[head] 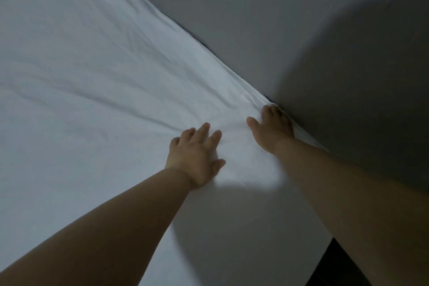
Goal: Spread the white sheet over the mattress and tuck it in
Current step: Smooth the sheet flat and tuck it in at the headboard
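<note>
The white sheet [88,81] lies spread across the mattress, filling the left of the view, its creases fanning toward the far edge along the grey wall [290,25]. The left hand [197,155] presses flat on it, fingers straight, gripping nothing. Just to the right, the right hand [271,127] sits at that edge, fingers curled down into the gap beside the wall; whether its grip holds cloth I cannot tell. It is nearer the seam, so tucking likely falls to it.
</note>
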Tool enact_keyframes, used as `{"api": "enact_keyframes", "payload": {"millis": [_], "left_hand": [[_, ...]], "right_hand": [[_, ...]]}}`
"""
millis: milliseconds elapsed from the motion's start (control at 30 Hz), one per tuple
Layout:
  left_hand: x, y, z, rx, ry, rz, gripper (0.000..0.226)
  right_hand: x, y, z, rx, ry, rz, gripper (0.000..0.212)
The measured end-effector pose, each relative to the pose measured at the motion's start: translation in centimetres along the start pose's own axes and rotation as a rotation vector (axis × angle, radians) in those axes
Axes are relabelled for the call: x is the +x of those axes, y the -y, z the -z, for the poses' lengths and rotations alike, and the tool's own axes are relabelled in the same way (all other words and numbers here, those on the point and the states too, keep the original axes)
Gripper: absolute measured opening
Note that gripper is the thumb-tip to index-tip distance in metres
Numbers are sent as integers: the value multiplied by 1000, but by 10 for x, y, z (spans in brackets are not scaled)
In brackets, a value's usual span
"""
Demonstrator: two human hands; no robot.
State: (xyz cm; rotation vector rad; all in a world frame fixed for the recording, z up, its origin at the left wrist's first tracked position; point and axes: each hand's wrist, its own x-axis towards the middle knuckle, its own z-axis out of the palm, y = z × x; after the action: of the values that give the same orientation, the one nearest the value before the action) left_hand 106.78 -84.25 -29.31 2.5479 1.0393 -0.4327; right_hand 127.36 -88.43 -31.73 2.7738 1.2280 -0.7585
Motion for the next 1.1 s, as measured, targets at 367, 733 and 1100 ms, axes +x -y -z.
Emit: {"api": "enact_keyframes", "payload": {"millis": [367,733,1100], "left_hand": [[-4,100,2,-60,135,384,89],[-7,101,29,-37,174,326,84],[14,139,18,-96,-233,465,66]], "right_hand": [[9,34,1,-11,-16,-60,71],[43,88,53,-6,313,-74,64],[104,135,21,85,106,101,85]]}}
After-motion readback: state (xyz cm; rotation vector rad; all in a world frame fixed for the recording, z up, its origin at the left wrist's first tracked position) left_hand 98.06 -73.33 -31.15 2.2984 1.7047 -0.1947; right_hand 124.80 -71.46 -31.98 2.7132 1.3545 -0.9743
